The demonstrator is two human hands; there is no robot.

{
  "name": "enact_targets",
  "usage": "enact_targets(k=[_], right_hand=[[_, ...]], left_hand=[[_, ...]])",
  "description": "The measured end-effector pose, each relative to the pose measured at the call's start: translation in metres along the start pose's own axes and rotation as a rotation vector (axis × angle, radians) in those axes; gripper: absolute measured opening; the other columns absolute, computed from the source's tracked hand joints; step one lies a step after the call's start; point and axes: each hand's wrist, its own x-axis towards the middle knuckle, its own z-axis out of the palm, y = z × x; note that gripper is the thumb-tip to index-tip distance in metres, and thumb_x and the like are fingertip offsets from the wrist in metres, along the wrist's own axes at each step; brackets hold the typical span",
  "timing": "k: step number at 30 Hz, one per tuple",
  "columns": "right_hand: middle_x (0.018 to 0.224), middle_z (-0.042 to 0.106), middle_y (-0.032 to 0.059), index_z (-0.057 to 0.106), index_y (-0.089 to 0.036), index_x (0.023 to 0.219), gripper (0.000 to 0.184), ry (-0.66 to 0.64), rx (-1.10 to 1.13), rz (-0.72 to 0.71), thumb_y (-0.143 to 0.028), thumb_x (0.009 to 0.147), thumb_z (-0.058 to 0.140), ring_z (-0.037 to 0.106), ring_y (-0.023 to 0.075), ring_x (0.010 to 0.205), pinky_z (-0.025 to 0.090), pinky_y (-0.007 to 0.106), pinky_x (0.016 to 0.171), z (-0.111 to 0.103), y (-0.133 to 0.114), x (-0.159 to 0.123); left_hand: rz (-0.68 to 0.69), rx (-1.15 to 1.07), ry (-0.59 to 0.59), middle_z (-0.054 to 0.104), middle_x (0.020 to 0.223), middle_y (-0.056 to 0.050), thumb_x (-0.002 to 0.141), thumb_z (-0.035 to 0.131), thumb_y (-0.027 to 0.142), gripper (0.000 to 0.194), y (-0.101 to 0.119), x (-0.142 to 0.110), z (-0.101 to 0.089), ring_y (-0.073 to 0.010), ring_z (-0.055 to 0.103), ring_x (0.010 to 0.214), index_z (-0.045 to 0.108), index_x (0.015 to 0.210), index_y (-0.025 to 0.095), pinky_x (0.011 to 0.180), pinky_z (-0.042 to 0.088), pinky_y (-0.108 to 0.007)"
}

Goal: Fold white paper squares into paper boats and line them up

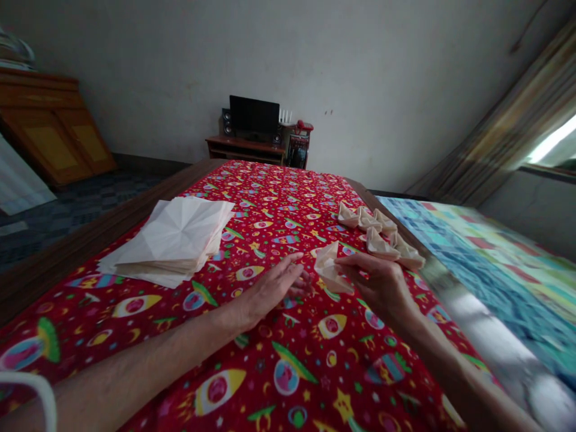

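Holding: the right hand [380,285] pinches a folded paper piece [328,270] at its fingertips, and the paper sits at about 10 o'clock from that hand.

Left hand: the left hand [270,291] lies flat and open, palm down, on the red rocket-print bedsheet [135,360], with its fingers reaching toward the paper piece at about 2 o'clock.

Hands together: the two are close but not clamped on the same thing; the right grips, the left does not. Whether the left fingertips touch the paper cannot be told from this view.

Things nearby: five folded paper boats [382,245] sit in a loose cluster at about 1 o'clock from the hands, near the sheet's right edge. A stack of creased paper sheets [171,237] lies at about 10 o'clock, its top sheet marked with radiating folds.

Rest of room: a wooden bed frame [90,252] runs along the sheet's left side, and a patchwork quilt [495,282] lies at 3 o'clock. A computer monitor [254,117] stands on a low wooden stand [243,147] at 12 o'clock.

Hidden: the right fingers cover part of the held paper, so its exact folds are hard to make out. A white curved strip [31,396] at the lower left is cut off and unclear.
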Motion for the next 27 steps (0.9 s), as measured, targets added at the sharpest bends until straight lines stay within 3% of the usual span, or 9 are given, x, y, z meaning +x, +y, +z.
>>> enact_targets(k=[6, 10, 21, 27], right_hand=[[0.071, 0.07, 0.0048, 0.072, -0.015, 0.083, 0.014, 0.096, -0.44, 0.122, -0.019, 0.08, 0.06, 0.059, 0.011, 0.058, 0.039, 0.02, 0.055, -0.071, 0.079, 0.038], [0.071, 0.07, 0.0055, 0.072, -0.015, 0.082, 0.016, -0.066, -0.559, 0.144, -0.017, 0.08, 0.057, 0.058, 0.0108, 0.057, 0.036, 0.021, 0.055, -0.098, 0.12, 0.052], [0.074, 0.071, 0.0071, 0.072, -0.015, 0.08, 0.02, -0.219, -0.664, 0.156, -0.021, 0.082, 0.053, 0.061, 0.0137, 0.061, 0.038, 0.022, 0.058, -0.095, 0.143, 0.053], [0.072, 0.071, 0.0069, 0.071, -0.013, 0.083, 0.021, -0.293, -0.673, 0.16, -0.02, 0.083, 0.052, 0.061, 0.0126, 0.06, 0.038, 0.02, 0.057, -0.094, 0.143, 0.058]], left_hand=[[0.007, 0.009, 0.019, 0.058, 0.086, -0.004, 0.087, 0.048, 0.019, 0.04, 0.002, 0.0, 0.0, -0.013, 0.061, 0.076, 0.044, 0.126, 0.011, 0.072, 0.049, -0.026], [0.028, 0.092, -0.045, 0.059, 0.083, -0.004, 0.083, 0.05, 0.016, 0.033, 0.001, 0.0, 0.0, -0.0109, 0.059, 0.071, 0.054, 0.114, 0.009, 0.068, 0.048, -0.023], [0.021, 0.145, -0.084, 0.06, 0.082, -0.003, 0.081, 0.048, 0.014, 0.025, -0.005, 0.005, -0.005, -0.0101, 0.061, 0.069, 0.061, 0.102, 0.01, 0.067, 0.048, -0.023], [0.028, 0.172, -0.104, 0.061, 0.083, -0.003, 0.082, 0.047, 0.014, 0.025, -0.01, 0.007, -0.009, -0.0099, 0.061, 0.07, 0.063, 0.101, 0.011, 0.068, 0.047, -0.022]])
